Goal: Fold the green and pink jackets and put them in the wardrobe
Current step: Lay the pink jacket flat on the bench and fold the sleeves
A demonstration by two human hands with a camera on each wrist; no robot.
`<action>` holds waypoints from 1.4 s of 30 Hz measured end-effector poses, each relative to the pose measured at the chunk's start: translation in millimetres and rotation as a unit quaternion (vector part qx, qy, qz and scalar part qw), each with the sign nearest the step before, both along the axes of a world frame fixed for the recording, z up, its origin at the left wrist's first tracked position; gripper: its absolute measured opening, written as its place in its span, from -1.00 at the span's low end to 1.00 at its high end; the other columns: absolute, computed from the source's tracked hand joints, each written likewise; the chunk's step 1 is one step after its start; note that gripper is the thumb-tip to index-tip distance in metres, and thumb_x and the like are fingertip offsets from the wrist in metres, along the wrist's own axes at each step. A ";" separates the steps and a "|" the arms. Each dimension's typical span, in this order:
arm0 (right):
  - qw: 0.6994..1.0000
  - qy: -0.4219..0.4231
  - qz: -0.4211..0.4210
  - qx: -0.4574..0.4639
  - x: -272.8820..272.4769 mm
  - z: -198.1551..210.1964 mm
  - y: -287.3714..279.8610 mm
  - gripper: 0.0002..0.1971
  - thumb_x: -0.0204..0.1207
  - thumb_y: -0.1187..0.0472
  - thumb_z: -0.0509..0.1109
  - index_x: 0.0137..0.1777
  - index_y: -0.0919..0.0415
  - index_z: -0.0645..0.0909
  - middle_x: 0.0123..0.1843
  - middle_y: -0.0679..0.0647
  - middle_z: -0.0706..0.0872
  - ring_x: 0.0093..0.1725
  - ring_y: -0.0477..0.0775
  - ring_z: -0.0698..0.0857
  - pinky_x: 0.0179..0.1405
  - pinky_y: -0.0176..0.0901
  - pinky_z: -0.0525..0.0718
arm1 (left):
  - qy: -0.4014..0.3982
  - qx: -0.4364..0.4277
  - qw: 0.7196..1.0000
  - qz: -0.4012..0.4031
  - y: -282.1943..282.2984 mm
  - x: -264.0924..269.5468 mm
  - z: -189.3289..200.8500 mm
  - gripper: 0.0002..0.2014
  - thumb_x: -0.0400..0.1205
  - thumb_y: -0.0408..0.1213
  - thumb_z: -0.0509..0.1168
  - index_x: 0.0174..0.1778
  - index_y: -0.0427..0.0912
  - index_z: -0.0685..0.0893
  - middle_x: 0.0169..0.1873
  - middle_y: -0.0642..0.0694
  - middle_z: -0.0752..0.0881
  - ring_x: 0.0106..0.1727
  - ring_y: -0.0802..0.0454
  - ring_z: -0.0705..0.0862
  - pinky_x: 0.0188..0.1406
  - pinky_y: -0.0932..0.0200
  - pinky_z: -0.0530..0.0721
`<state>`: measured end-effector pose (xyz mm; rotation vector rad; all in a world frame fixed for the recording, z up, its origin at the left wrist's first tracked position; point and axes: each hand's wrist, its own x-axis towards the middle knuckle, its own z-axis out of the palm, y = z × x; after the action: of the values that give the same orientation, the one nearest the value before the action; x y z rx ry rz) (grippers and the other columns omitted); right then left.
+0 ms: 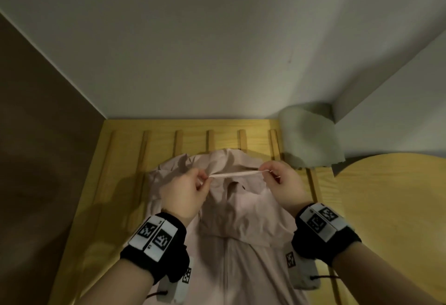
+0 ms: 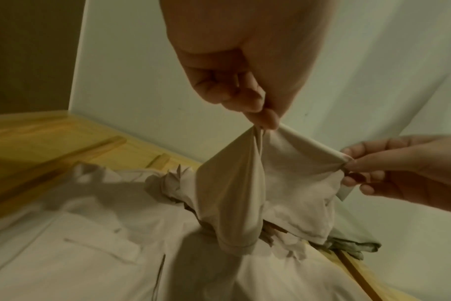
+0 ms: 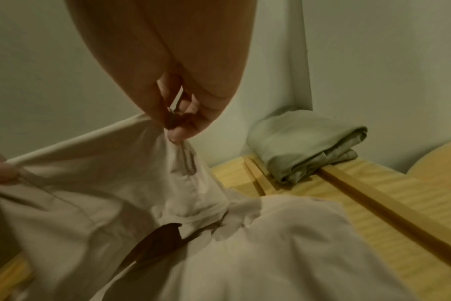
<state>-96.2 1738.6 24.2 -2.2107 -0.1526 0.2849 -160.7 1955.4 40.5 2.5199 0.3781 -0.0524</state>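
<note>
Left hand point(image 1: 185, 191): thumb and forefinger pinched on one end of the hood's front hem, other fingers curled in behind. Right hand point(image 1: 282, 181): same pinch on the other end, remaining fingers loosely bent. Between the two pinches the hem point(image 1: 233, 174) runs taut and nearly level, a narrow pale band, lifted clear of the garment below; the left wrist view shows hood cloth point(image 2: 234, 193) hanging from it in a slack pouch. Likely reason for the hold: tension across the rim pulls the hood flat and square so it can be laid down onto the body, an early step in the fold. Outward from the hands, the pink jacket point(image 1: 243, 244) lies face up on the wooden slatted bed base point(image 1: 120, 150), zip closed as far as can be seen, centre line running straight down between the wrists. Long axis runs from the wearer toward the wall, hood end at the far side, hem out of frame below. Upper left portion is crumpled; sleeves not clearly traceable. The green jacket point(image 1: 311, 136) sits apart, beyond the right hand in the corner by the wall, already a compact folded bundle on the slats, with layered edges showing in the right wrist view. Judgement: green done but not stowed, pink barely begun, no wardrobe in view. Light is dim, colours muted.
</note>
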 end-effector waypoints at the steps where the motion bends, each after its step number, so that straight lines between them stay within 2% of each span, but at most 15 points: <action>1: 1.000 -0.018 0.008 0.002 -0.4 5.6 0.1 -0.76 0.52 0.38 0.31 -0.18 -0.03 0.59 -0.13 -0.10 0.59 -0.18 -0.01 0.65 -0.17 -0.39 0.55 | -0.008 0.018 1.000 -0.016 0.4 -1.4 4.8 -0.90 0.58 -0.03 0.30 -0.18 0.07 0.59 -0.54 0.10 0.63 -0.37 0.04 0.70 -0.43 0.15 0.59; 4: 0.998 -0.043 0.048 -0.008 -5.8 15.7 -4.5 -0.76 0.50 0.38 0.34 -0.21 -0.02 0.61 -0.13 -0.18 0.49 -0.25 -0.13 0.61 -0.21 -0.58 0.49 | -0.025 0.068 0.994 -0.081 1.3 -8.8 12.5 -0.87 0.56 -0.09 0.33 -0.13 -0.06 0.67 -0.56 0.01 0.65 -0.42 -0.07 0.70 -0.49 0.10 0.60; 8: 0.989 -0.032 0.092 -0.108 -18.4 15.3 -11.4 -0.91 0.45 0.22 0.39 -0.15 0.00 0.69 -0.21 -0.22 0.53 -0.32 -0.20 0.54 -0.27 -0.43 0.48 | 0.038 0.078 0.991 -0.098 4.1 -17.3 9.2 -0.84 0.59 -0.08 0.25 -0.01 -0.05 0.60 -0.32 -0.04 0.76 -0.22 -0.07 0.74 -0.32 0.09 0.63; 12: 0.976 -0.005 0.146 -0.163 -29.7 8.7 -12.2 -0.90 0.39 0.13 0.39 -0.11 0.02 0.68 -0.17 -0.10 0.72 -0.13 -0.05 0.65 -0.05 -0.10 0.61 | 0.090 -0.079 0.992 -0.040 2.2 -20.0 1.5 -0.90 0.62 -0.16 0.25 -0.12 -0.02 0.44 -0.26 -0.05 0.81 -0.16 -0.02 0.75 -0.18 -0.02 0.67; 16: 0.987 0.009 0.126 -0.096 -34.9 1.8 -12.1 -0.92 0.37 0.25 0.44 -0.17 0.07 0.65 -0.30 -0.22 0.62 -0.29 -0.32 0.55 -0.18 -0.29 0.55 | 0.102 -0.155 0.980 -0.070 -5.6 -16.1 2.9 -0.77 0.62 -0.23 0.27 -0.28 0.06 0.37 -0.47 0.05 0.67 -0.25 -0.02 0.66 -0.28 0.15 0.50; 18: 0.991 0.002 0.114 -0.064 -37.7 -0.8 -12.5 -0.87 0.35 0.30 0.42 -0.21 0.04 0.63 -0.33 -0.31 0.59 -0.30 -0.40 0.56 -0.22 -0.38 0.54 | 0.089 -0.161 0.980 -0.073 -4.8 -12.7 5.1 -0.70 0.58 -0.27 0.31 -0.34 0.10 0.34 -0.50 0.08 0.56 -0.28 -0.07 0.62 -0.27 0.10 0.47; 23: 0.980 0.045 0.183 -0.069 -48.7 -8.9 -17.0 -0.90 0.37 0.22 0.40 -0.22 -0.03 0.63 -0.24 -0.31 0.61 -0.14 -0.20 0.64 -0.19 -0.39 0.57 | 0.109 -0.197 0.972 -0.069 2.8 -22.7 -3.8 -0.65 0.48 -0.34 0.38 -0.44 -0.04 0.31 -0.47 -0.02 0.47 -0.26 -0.09 0.55 -0.18 0.04 0.48; 25: 0.974 0.065 0.202 -0.081 -56.3 -13.5 -20.8 -0.93 0.35 0.24 0.41 -0.20 0.05 0.66 -0.19 -0.26 0.59 -0.13 -0.18 0.61 -0.23 -0.59 0.44 | 0.150 -0.182 0.969 -0.076 5.7 -33.9 -13.9 -0.62 0.47 -0.30 0.42 -0.46 -0.07 0.29 -0.46 -0.02 0.44 -0.28 -0.02 0.48 -0.21 0.11 0.40; 27: 0.967 0.088 0.216 -0.101 -62.4 -16.3 -22.3 -0.95 0.34 0.24 0.42 -0.21 0.09 0.67 -0.20 -0.28 0.50 -0.15 -0.18 0.56 -0.26 -0.63 0.40 | 0.193 -0.163 0.964 -0.085 8.4 -44.8 -25.4 -0.61 0.46 -0.28 0.43 -0.47 -0.06 0.30 -0.43 0.00 0.47 -0.27 0.01 0.46 -0.21 0.16 0.40; 29: 0.953 0.138 0.235 -0.135 -67.3 -17.5 -21.0 -0.95 0.37 0.20 0.42 -0.19 0.07 0.68 -0.20 -0.28 0.46 -0.16 -0.16 0.55 -0.21 -0.62 0.40 | 0.224 -0.157 0.958 -0.088 8.9 -53.8 -35.9 -0.63 0.44 -0.31 0.43 -0.47 -0.05 0.33 -0.43 0.03 0.46 -0.26 0.01 0.46 -0.22 0.18 0.40; 32: 0.917 0.223 0.261 -0.204 -74.7 -18.1 -15.4 -0.93 0.40 0.08 0.39 -0.20 -0.16 0.64 -0.07 -0.23 0.60 -0.06 -0.11 0.62 -0.01 -0.37 0.54 | 0.281 -0.109 0.944 -0.136 6.4 -61.4 -46.3 -0.65 0.45 -0.27 0.40 -0.47 0.00 0.33 -0.42 0.07 0.46 -0.25 0.00 0.49 -0.20 0.17 0.45; 36: 0.878 0.254 0.302 -0.272 -83.1 -20.9 -9.5 -0.80 0.49 0.02 0.33 0.06 -0.08 0.70 0.10 -0.13 0.71 -0.03 -0.16 0.58 -0.40 -0.70 0.35 | 0.328 -0.035 0.926 -0.184 5.8 -65.9 -57.1 -0.68 0.53 -0.21 0.33 -0.45 0.04 0.33 -0.33 0.09 0.49 -0.17 0.03 0.54 -0.14 0.16 0.48; 38: 0.867 0.278 0.309 -0.275 -84.9 -24.9 -7.0 -0.75 0.53 0.05 0.30 0.13 0.03 0.71 0.16 -0.06 0.73 0.11 -0.07 0.65 -0.27 -0.74 0.40 | 0.344 -0.008 0.917 -0.200 6.7 -68.0 -61.7 -0.67 0.58 -0.20 0.28 -0.44 0.05 0.30 -0.35 0.12 0.44 -0.13 0.02 0.54 -0.14 0.18 0.47; 40: 0.853 0.308 0.312 -0.282 -87.5 -27.2 -3.1 -0.71 0.56 0.05 0.29 0.18 0.12 0.69 0.21 0.05 0.73 0.21 0.05 0.65 0.14 -0.32 0.55 | 0.356 0.012 0.910 -0.213 7.4 -70.5 -64.6 -0.66 0.60 -0.19 0.25 -0.45 0.05 0.29 -0.27 0.08 0.48 -0.06 -0.03 0.59 -0.07 0.15 0.52; 42: 0.855 0.320 0.292 -0.286 -88.7 -28.1 -0.2 -0.68 0.59 0.01 0.24 0.20 0.16 0.66 0.21 0.10 0.70 0.21 0.08 0.64 0.21 -0.17 0.53 | 0.371 0.028 0.901 -0.224 8.9 -72.2 -67.2 -0.68 0.61 -0.21 0.23 -0.44 0.05 0.31 -0.10 0.00 0.59 0.07 -0.09 0.64 0.03 0.12 0.55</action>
<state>-184.9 1738.5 -3.9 -2.4476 -0.4085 1.5551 -232.9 1964.3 -26.7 2.5007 0.0690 -1.2148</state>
